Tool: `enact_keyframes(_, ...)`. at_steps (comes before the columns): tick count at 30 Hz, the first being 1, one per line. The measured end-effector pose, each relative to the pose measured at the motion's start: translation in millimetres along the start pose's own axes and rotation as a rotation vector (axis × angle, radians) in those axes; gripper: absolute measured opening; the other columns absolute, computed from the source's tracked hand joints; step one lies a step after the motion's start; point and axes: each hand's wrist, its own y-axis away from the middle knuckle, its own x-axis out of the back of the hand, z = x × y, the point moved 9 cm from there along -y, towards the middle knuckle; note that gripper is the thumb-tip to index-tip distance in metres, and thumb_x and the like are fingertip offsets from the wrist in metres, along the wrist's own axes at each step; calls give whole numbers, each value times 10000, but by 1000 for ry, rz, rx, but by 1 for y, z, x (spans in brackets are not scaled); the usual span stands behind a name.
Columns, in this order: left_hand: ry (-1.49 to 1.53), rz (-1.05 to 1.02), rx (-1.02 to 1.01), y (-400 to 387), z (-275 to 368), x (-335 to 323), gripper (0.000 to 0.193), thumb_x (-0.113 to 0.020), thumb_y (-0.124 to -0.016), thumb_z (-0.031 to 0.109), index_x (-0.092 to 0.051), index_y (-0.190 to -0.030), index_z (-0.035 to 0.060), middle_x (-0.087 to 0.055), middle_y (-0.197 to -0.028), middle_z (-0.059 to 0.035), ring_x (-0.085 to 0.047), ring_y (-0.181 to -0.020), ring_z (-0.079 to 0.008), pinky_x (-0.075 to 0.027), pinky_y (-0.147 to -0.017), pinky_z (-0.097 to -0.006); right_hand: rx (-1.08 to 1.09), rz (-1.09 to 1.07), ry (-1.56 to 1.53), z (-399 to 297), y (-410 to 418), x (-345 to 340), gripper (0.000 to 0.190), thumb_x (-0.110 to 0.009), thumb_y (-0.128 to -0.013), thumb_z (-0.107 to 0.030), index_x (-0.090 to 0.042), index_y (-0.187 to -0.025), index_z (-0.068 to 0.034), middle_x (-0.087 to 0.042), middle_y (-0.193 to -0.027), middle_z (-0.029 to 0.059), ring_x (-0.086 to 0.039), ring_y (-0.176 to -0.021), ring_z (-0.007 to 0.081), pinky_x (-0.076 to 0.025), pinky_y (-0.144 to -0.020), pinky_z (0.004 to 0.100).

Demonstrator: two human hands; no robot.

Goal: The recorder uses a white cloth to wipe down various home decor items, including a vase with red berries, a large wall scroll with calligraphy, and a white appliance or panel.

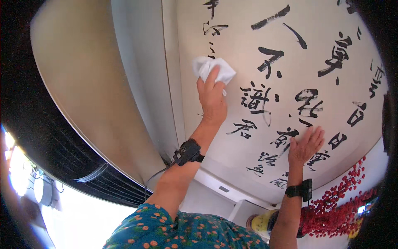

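My left hand (213,101) presses a folded white cloth (214,70) against a pale panel (211,130) painted with black brush-written characters. The cloth covers part of a narrow column of small characters near the panel's left side. To the right and lower down, my right hand (306,145) lies on the same panel, palm towards it, fingers a little apart and holding nothing. Its fingertips are just below a large black character (309,104). Each arm wears a black strapped device, one on the left forearm (187,152) and one near the right wrist (300,190).
A grey frame edge (146,77) borders the panel on the left, beside a plain beige surface (84,68). Red berry branches (332,214) and a yellow-and-dark container (262,222) stand at lower right, close to my right arm. A white ledge (224,188) runs below the panel.
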Motion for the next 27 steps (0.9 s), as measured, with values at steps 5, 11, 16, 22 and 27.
enact_keyframes(5, -2, 98, -4, 2, -10, 14, 120, -468, -725, -69, -526, -704, 34, -503, -1237, -164, -421, -1138, -359, -302, -974, -427, 69, 71, 73, -6, -2, 5, 713, -438, -854, -521, -301, -1338, -16, -241, -1413, 228, -164, -1329, 384, -117, -1066, 514)
enact_keyframes(11, -71, 263, -80, -54, -28, 30, 170, -430, -697, -91, -522, -731, 48, -478, -1251, -159, -419, -1116, -351, -306, -962, -427, 84, 115, 92, -10, -2, 9, 702, -332, -891, -552, -306, -1347, -19, -245, -1418, 216, -191, -1327, 373, -130, -1065, 509)
enact_keyframes(16, -138, 218, -293, -136, -43, 30, 187, -438, -688, -94, -530, -741, 59, -488, -1238, -126, -421, -1126, -338, -329, -953, -410, 76, 113, 100, -10, -2, 8, 708, -292, -898, -567, -312, -1348, -21, -259, -1413, 216, -203, -1327, 367, -142, -1065, 501)
enact_keyframes(22, 47, 293, -284, -151, -71, 49, 208, -419, -658, -91, -562, -654, 60, -569, -1147, -122, -467, -1125, -343, -338, -987, -403, 38, 103, 74, -7, -2, 6, 673, -328, -898, -548, -312, -1358, -57, -269, -1410, 222, -232, -1309, 398, -155, -1050, 536)
enact_keyframes(27, -14, 190, -185, -100, -96, 47, 181, -440, -691, -90, -534, -728, 61, -492, -1241, -116, -406, -1159, -344, -320, -978, -403, 63, 133, 56, -11, -1, 8, 661, -328, -899, -544, -329, -1349, -60, -273, -1408, 224, -238, -1308, 398, -165, -1046, 532)
